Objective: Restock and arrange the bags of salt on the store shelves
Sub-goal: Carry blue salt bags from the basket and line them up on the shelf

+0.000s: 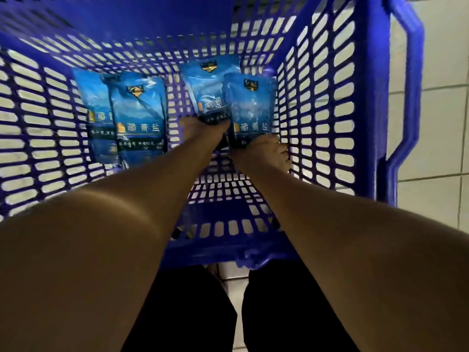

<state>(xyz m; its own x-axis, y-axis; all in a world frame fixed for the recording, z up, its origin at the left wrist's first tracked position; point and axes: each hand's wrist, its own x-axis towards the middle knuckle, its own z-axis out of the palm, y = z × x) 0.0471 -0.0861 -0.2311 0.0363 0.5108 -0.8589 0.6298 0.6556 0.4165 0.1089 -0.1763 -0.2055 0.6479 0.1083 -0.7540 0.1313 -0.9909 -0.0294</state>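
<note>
Glossy blue salt bags (139,118), yellow-lettered, lie in basket (317,102).

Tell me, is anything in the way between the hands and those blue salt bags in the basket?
Nothing visible. The left hand already grips the bottom of one blue salt bag, and the right hand holds the bag beside it. Both lie in the open-topped blue basket. The shelves are out of view.

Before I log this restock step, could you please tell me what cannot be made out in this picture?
Head view only:
- Store shelves: outside the frame.
- Left hand fingers: hidden under the salt bag it grips.
- Right hand fingers: partly hidden behind its salt bag.
- Small print on the bags: too small and blurred.
- Far-left bag: half covered by its neighbour.
- Basket: cut off at left.
</note>
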